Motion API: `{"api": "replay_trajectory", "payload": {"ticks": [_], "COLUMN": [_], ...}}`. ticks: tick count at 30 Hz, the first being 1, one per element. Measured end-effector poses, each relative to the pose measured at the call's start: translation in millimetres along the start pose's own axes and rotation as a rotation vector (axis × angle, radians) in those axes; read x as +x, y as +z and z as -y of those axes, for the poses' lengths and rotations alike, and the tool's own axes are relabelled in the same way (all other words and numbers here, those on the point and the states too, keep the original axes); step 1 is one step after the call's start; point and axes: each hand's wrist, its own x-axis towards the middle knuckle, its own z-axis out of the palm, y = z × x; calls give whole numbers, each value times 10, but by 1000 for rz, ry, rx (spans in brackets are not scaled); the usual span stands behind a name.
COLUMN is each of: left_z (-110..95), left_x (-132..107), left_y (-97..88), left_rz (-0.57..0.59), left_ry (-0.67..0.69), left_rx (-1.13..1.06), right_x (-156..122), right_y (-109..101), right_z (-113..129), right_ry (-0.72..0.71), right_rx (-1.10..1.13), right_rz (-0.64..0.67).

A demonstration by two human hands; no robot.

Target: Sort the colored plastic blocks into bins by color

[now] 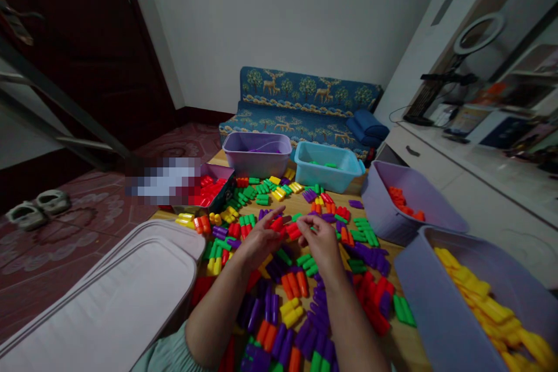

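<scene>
Many plastic building pieces point(300, 296) in red, purple, green, yellow and orange lie spread over a low wooden table point(403, 349). My left hand point(261, 236) is closed on a red piece point(278, 223) above the pile. My right hand point(320, 236) is right beside it, fingers curled in a pinch near the same red piece; what it holds is hidden. Both forearms reach in from the bottom edge.
Sorting bins ring the table: a purple bin point(257, 153), a blue bin point(328, 167) with green pieces, a lilac bin point(407, 203) with orange pieces, a lilac bin point(475, 302) with yellow pieces, a dark box point(211, 189) with red pieces. A white lid point(108, 296) lies left. A blue sofa point(300, 107) stands behind.
</scene>
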Motion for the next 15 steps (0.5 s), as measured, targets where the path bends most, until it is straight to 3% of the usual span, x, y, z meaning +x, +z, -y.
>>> {"api": "replay_trajectory", "payload": {"ticks": [3, 8, 15], "left_z": [-7, 8, 34], "left_x": [-26, -28, 17], "left_y": [17, 4, 1], "left_rz": [48, 52, -70], "left_ry": [3, -11, -5], "left_rx": [57, 135, 179], "right_x": [-50, -47, -30], "right_y": [94, 77, 40], "right_z": [4, 37, 22], "right_ry": [45, 11, -35], "right_rx": [162, 178, 146], "right_rz": [44, -28, -76]}}
